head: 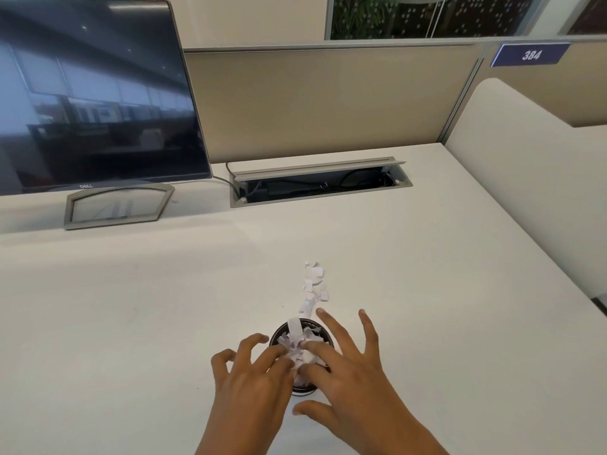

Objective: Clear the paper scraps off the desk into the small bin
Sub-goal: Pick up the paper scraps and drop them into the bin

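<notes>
Over small bin [310,321]: left grip [253,372] curled, seemingly pinching wad of scraps [300,348]; right grip [345,372] spread, pressing it. Beyond, on worktop [131,307], scrap trail [313,284] running lengthwise away, nearest right fingertips.

The left grip [253,379] and right grip [348,372] cover most of the bin [277,334]; only parts of its dark rim show. Whether the left grip pinches the paper scraps [302,344] cannot be told. The monitor [92,93] is cut off at the left edge.
</notes>
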